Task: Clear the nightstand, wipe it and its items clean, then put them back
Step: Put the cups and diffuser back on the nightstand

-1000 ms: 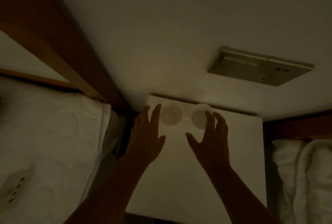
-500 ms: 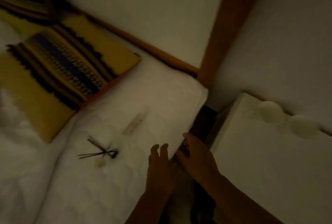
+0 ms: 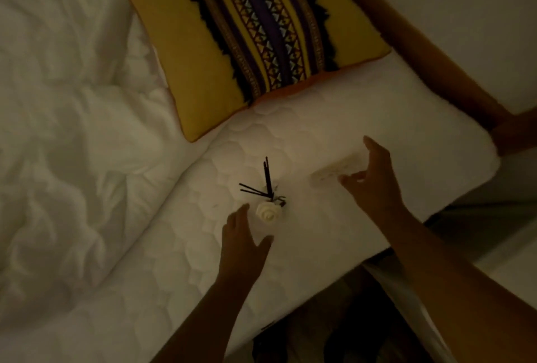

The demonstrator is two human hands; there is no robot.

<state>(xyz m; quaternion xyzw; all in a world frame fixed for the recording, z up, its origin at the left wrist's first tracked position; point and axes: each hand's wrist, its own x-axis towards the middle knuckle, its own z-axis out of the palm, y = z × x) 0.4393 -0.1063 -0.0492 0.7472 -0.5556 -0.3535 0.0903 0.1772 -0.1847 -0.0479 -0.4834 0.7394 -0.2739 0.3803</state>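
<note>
Head view: the white rose with dark sticks (image 3: 268, 208) and a pale flat item (image 3: 328, 172), too blurred to identify, lie on the bed (image 3: 319, 130). The left hand (image 3: 242, 234) is spread and empty just beside the rose. The right hand (image 3: 374, 179) hovers over the flat item with its fingers apart, empty. Judged step: collecting items for put-back. The next move calls for a light pinch on the sticks, not the rose head.

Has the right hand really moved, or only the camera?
Yes. Judged against the mattress, the right hand has left the mattress's side edge and reached inward across it, up to the pale flat item lying there.
</note>
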